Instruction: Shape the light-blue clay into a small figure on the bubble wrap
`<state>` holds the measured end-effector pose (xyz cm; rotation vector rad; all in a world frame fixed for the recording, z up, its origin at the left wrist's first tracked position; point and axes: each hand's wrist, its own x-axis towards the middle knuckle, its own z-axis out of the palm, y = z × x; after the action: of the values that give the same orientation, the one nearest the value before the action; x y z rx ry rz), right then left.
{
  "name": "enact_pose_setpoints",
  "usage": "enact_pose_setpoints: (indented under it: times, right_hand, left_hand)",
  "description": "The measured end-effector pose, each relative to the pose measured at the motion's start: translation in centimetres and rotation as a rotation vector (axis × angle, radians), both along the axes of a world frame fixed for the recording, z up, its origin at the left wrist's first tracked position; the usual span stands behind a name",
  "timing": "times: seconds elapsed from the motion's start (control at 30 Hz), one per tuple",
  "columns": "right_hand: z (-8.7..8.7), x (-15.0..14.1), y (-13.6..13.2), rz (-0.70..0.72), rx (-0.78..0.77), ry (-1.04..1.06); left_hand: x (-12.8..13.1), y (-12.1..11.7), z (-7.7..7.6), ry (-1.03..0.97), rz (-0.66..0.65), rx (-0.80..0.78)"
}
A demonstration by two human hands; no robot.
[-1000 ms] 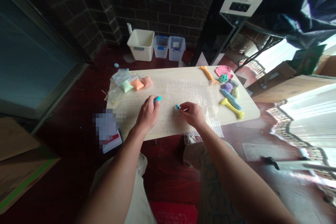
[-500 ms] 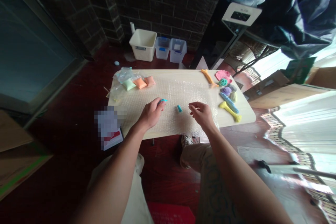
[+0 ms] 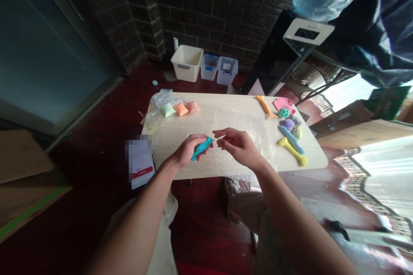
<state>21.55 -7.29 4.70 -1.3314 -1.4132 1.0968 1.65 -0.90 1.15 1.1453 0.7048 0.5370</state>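
My left hand [image 3: 188,151] is closed around a lump of teal modelling clay [image 3: 201,148], drawn out to a thin tip that points at my other hand. Just to the right, my right hand [image 3: 235,144] is raised with its thumb and fingers apart and nothing visible between them. Both hands are above the bubble wrap [image 3: 240,122] spread over the pale table [image 3: 222,98]. Whether the small teal piece seen earlier on the wrap lies behind a hand or has joined the lump, I cannot tell.
On the table's right are a yellow bone-shaped clay piece [image 3: 293,151], a blue strip [image 3: 291,139], a purple lump [image 3: 287,124], an orange bone-shaped piece [image 3: 265,105] and a pink piece [image 3: 281,103]. Orange [image 3: 180,109] and green [image 3: 167,110] packets lie back left. Bins [image 3: 187,71] stand behind.
The small teal piece no longer shows on the bubble wrap. More teal clay shows in my left hand, which has turned. My right hand has come closer to it, and the view has shifted.
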Motion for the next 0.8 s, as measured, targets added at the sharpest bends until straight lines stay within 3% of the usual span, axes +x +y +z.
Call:
enact_pose_setpoints:
  times: [0.17,0.27,0.47,0.6,0.8]
  right_hand:
    - [-1.7,0.5,0.0,0.083,0.032,0.108]
    - [-2.3,0.4,0.7,0.108,0.102,0.065]
    - [-2.7,1.0,0.9,0.112,0.105,0.051]
    - [-2.6,1.6,0.1,0.158,0.072,0.093]
    - [-2.3,1.6,-0.2,0.15,0.056,-0.013]
  left_hand:
    - [-0.1,-0.2,0.1,-0.009,-0.094,0.218]
    - [-0.2,-0.2,-0.4,0.027,-0.078,0.303]
    - [-0.4,-0.1,-1.4,0.054,0.025,0.322]
    - [-0.2,-0.1,-1.0,0.092,-0.009,0.35]
    - [0.0,0.0,-0.3,0.141,-0.071,0.388]
